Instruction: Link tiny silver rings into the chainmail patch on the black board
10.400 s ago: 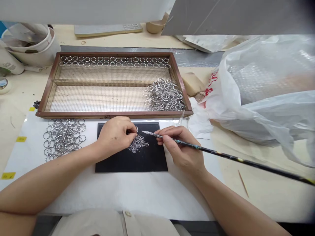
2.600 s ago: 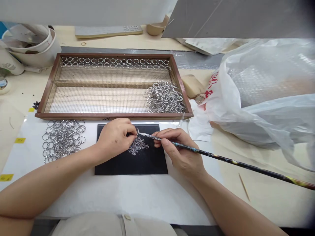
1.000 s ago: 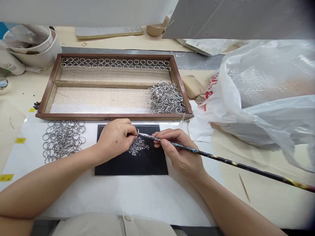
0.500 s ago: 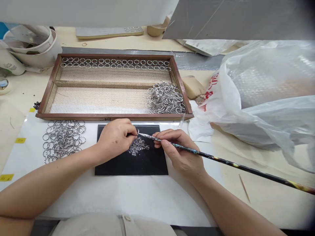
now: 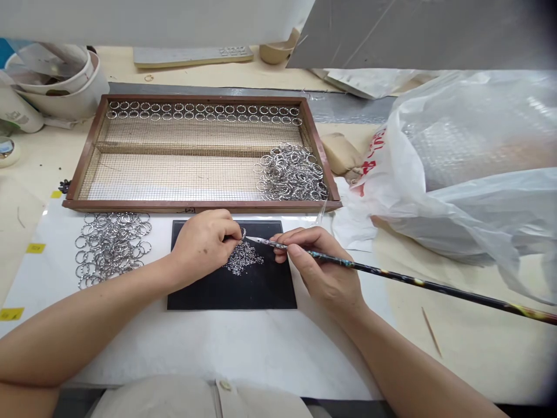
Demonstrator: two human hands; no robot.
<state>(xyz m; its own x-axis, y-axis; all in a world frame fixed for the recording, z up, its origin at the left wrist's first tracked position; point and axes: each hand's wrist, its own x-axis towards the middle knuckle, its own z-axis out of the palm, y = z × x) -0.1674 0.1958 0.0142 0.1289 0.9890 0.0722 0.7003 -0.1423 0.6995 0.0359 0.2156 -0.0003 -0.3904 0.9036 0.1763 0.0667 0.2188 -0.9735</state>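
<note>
My left hand (image 5: pixel 206 244) is closed in a pinch on a small silver ring (image 5: pixel 243 233), held above a black mat (image 5: pixel 235 296). In my right hand (image 5: pixel 324 267) is a long, dark patterned stick (image 5: pixel 391 277) with a pale pointed tip, gripped like a pen. Its tip touches or nearly touches the ring; which of the two I cannot tell. Below the ring, a pile of tiny shiny stones or beads (image 5: pixel 243 258) lies on the mat. Left of the mat is a heap of silver rings (image 5: pixel 113 247) on the white sheet.
Beyond the mat stands a brown wooden frame (image 5: pixel 200 206) with a mesh bottom. Rings (image 5: pixel 178 111) line its far side in two rows, and a heap of rings (image 5: pixel 291 174) fills its near right corner. A plastic bag (image 5: pixel 452 191) and a toothpick (image 5: pixel 431 332) are at right.
The far end of the patterned stick has risen slightly, and its angle against the ring has changed a little. My left hand and the ring have hardly moved.
</note>
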